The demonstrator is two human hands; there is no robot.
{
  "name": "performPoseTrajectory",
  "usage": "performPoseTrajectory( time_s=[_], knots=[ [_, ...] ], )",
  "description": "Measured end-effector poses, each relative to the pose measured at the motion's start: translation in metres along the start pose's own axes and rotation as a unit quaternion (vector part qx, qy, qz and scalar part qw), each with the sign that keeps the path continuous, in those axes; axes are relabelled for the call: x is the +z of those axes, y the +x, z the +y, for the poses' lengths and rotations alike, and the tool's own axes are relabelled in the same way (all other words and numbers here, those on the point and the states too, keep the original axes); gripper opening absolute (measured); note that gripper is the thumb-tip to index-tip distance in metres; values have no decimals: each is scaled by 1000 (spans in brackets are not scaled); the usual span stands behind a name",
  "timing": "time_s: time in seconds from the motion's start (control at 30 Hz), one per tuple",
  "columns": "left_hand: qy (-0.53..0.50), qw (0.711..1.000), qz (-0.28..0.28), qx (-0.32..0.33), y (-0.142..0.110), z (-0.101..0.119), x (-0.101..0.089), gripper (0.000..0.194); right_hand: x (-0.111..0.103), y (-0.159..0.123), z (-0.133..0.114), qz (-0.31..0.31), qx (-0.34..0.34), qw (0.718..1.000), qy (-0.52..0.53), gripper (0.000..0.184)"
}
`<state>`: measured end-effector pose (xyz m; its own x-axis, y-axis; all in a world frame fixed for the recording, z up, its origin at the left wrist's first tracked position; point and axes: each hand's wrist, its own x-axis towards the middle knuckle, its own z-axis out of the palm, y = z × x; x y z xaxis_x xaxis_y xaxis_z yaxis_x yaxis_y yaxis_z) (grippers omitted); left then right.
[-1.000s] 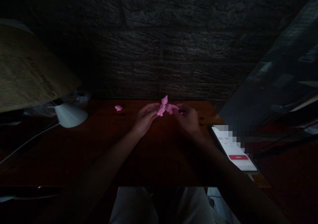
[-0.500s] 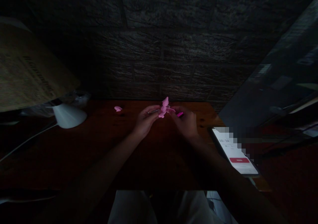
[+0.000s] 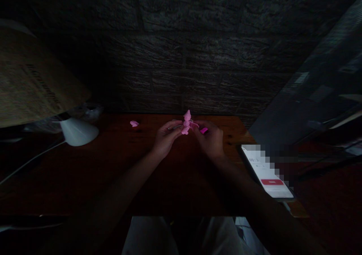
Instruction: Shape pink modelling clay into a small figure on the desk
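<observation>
A small pink figure [image 3: 186, 123] made of soft lumpy pieces is held up above a dark wooden table [image 3: 127, 164]. My left hand [image 3: 165, 138] pinches it from the left, fingers closed on it. My right hand [image 3: 210, 140] is closed on it from the right, with a brighter pink bit [image 3: 204, 130] showing at its fingers. A loose pink piece [image 3: 134, 123] lies on the table to the left, apart from both hands.
A white lamp base [image 3: 79, 131] with a cable stands at the left, under a large cardboard box [image 3: 31, 85]. A lit phone [image 3: 267, 172] lies at the table's right edge. A dark brick wall [image 3: 181, 59] rises behind. The scene is very dim.
The pink figure has been turned more upright and compact between my fingers. Both hands stayed nearly in place.
</observation>
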<state>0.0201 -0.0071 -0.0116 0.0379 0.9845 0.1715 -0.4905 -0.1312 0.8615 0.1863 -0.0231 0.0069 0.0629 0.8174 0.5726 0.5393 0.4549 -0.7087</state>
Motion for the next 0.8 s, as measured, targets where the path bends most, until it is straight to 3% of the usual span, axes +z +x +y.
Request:
performPoseTrajectory(
  time_s=[0.13,0.6,0.8],
  knots=[
    [12,1000,-8,11,0,-1,0,25,-1,1,0,-3,-21,1000,-6,18],
    [20,1000,-10,16,-1,-1,0,23,-3,1,-3,13,10,1000,-4,20],
    [29,999,-19,22,0,-5,-2,22,-2,0,-3,11,-17,1000,-3,20]
  ],
)
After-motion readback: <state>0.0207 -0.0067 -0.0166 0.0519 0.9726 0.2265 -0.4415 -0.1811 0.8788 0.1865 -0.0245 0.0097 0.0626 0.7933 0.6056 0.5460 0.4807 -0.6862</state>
